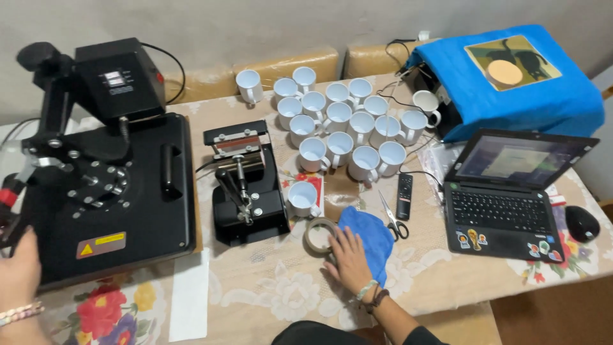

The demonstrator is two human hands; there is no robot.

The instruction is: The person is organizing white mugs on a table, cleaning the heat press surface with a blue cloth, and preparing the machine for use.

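Note:
My right hand [348,259] lies flat, fingers apart, on a blue cloth [370,235] in the middle of the table. Its fingertips touch a roll of tape [315,235] just left of the cloth. My left hand [18,271], with a beaded bracelet on the wrist, rests against the front left edge of a large black flat heat press [108,191]. Its fingers are hidden, so its grip is unclear. A small black mug press [246,185] stands between the hands, with one white mug [302,198] beside it.
Several white mugs [345,124] cluster at the back. Scissors [393,220] and a black remote [404,195] lie right of the cloth. An open laptop [504,211], a mouse [581,222] and a machine under a blue cover [511,76] stand at the right.

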